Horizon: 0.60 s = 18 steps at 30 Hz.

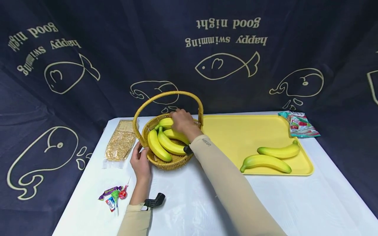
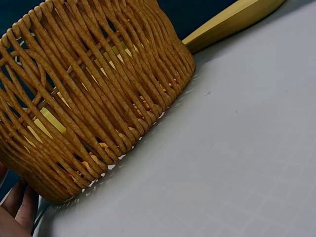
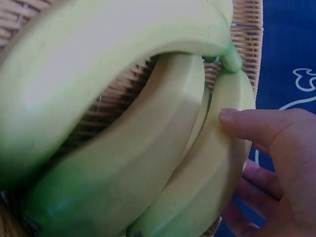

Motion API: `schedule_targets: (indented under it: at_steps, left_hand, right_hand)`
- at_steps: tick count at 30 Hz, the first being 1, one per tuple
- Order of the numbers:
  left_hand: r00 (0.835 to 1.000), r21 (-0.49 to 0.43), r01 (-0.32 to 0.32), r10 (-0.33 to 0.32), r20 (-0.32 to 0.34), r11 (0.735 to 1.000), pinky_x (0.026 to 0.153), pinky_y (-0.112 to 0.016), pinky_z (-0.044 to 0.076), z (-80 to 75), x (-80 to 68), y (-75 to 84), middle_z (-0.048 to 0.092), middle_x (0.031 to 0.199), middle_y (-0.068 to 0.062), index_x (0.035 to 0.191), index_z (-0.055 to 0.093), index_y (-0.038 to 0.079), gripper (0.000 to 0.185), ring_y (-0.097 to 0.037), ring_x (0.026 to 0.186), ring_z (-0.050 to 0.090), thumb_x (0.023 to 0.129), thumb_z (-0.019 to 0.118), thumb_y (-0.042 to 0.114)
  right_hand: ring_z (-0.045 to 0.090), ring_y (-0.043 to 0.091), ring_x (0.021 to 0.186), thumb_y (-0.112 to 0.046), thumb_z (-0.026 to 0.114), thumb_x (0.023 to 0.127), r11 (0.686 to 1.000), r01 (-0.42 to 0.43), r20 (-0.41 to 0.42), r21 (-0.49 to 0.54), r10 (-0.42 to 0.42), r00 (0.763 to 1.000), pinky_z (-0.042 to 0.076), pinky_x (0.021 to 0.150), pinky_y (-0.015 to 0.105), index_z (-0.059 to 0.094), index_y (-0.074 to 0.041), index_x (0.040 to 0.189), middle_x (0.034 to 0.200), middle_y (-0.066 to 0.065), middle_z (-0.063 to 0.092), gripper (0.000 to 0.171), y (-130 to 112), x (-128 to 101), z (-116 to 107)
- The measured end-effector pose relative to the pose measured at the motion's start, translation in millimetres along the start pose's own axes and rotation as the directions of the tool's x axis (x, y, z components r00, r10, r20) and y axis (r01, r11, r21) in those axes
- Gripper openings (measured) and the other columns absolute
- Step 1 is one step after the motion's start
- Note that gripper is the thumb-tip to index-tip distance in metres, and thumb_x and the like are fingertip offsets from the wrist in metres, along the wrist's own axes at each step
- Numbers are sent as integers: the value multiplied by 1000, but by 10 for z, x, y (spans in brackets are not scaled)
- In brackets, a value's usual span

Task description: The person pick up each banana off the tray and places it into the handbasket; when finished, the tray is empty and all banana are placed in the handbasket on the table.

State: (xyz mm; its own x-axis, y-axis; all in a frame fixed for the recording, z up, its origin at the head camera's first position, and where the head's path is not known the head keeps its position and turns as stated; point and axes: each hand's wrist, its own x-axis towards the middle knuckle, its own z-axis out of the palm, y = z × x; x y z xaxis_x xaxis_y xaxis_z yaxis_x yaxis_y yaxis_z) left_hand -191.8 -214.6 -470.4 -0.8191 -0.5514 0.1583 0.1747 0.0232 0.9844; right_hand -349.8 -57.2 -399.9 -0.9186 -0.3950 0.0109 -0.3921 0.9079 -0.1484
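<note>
A wicker basket [image 1: 169, 166] with a tall arched handle holds several bananas [image 1: 157, 147]. My right hand [image 1: 183, 122] reaches in under the handle at the back. In the right wrist view its thumb lies on the near side of a banana [image 3: 202, 182] and its fingers curl round the far side, gripping it beside the basket's wall. Against the basket's left side, by the foot of the handle, rests my left hand [image 1: 141, 163]. The left wrist view shows its fingers [image 2: 25, 210] touching the outer weave low down.
On the right, a yellow tray [image 1: 227, 131] carries two bananas [image 1: 267, 162], with a teal snack packet [image 1: 300, 124] at its back corner. Left of the basket lies a clear bag of grains [image 1: 120, 142]. Wrapped sweets and lollipops [image 1: 115, 195] are nearer the front. A dark curtain hangs behind.
</note>
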Motion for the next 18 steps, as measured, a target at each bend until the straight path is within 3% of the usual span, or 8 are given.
schedule_targets:
  at_steps: [8, 13, 18]
  left_hand:
    - [1000, -9, 1, -1, -1, 1000, 85, -35, 49, -13, 1, 0, 59, 123, -12, 132, 59, 9, 41, -15, 92, 60, 91, 56, 9]
    - [1000, -36, 13, -14, -7, 999, 83, -30, 49, -39, 85, -191, 59, 124, -10, 131, 60, 15, 40, -17, 94, 59, 91, 57, 11]
    - [1000, -36, 6, -7, -16, 999, 83, -27, 48, -42, 154, -333, 59, 122, -5, 128, 63, 21, 38, -18, 97, 59, 91, 59, 14]
  right_hand:
    - [47, 22, 115, -23, 67, 88, 995, 28, 35, 91, -31, 999, 46, 86, 37, 57, -24, 134, 123, 1, 54, 48, 55, 0, -45]
    - [46, 22, 119, -28, 67, 89, 991, 38, 45, 128, -44, 998, 45, 90, 37, 56, -24, 135, 126, 1, 53, 48, 69, -49, -117]
    - [48, 21, 118, -30, 65, 91, 963, 157, 9, 218, -163, 987, 42, 94, 36, 58, -18, 134, 126, 1, 55, 45, 187, -273, -301]
